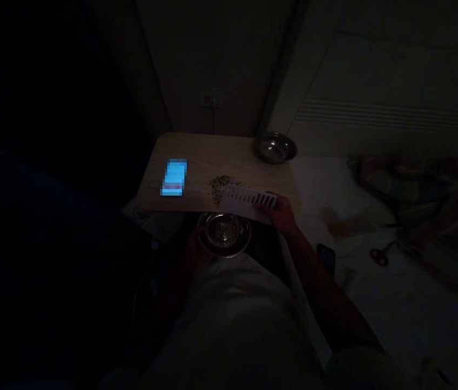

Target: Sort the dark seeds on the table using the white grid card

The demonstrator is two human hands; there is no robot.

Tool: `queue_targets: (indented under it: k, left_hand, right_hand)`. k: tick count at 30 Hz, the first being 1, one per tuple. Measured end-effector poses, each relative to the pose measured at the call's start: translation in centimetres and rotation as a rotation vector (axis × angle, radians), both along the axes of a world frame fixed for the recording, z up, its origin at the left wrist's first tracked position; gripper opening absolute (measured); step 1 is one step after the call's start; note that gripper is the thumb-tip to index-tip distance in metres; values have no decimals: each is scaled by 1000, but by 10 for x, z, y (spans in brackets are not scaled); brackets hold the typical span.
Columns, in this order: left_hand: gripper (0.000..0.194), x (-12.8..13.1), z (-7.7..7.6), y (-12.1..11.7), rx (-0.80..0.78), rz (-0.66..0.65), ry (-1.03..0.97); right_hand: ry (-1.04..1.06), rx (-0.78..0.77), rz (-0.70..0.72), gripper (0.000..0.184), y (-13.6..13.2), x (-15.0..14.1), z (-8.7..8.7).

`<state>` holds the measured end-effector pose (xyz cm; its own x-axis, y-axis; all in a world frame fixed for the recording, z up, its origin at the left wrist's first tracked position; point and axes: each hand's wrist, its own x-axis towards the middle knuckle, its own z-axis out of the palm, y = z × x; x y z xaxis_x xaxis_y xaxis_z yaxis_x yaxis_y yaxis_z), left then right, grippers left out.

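Observation:
In the dim light my right hand (281,213) grips a white flat piece with a row of slots (245,197), laid at the front of the wooden tabletop (200,149). Against its far left end lies a loose pile of small dark bits (220,187), too small to name. Just below the table's front edge, my left hand (198,242) holds a round metal bowl (246,238) by its left side. Some small pieces lie inside this bowl. The fingers of my left hand are mostly lost in shadow.
A lit phone (174,177) lies on the table's left part. Another metal bowl (276,148) stands at the back right corner. Red-handled scissors (379,257), a dark phone-like thing (326,259) and a heap of cloth (411,184) lie on the white surface at right.

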<state>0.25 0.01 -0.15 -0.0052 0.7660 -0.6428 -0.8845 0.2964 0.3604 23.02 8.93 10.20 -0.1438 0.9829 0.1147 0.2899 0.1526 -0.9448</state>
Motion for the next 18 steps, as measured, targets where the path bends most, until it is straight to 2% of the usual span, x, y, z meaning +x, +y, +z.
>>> queue_targets:
  k: [7, 18]
  left_hand:
    - [31, -1, 4, 1, 0, -70, -62]
    - [33, 1, 7, 1, -9, -51, -35]
  right_hand:
    - [10, 22, -32, 23, 4, 0, 0]
    - [-25, -10, 17, 22, 1, -1, -1]
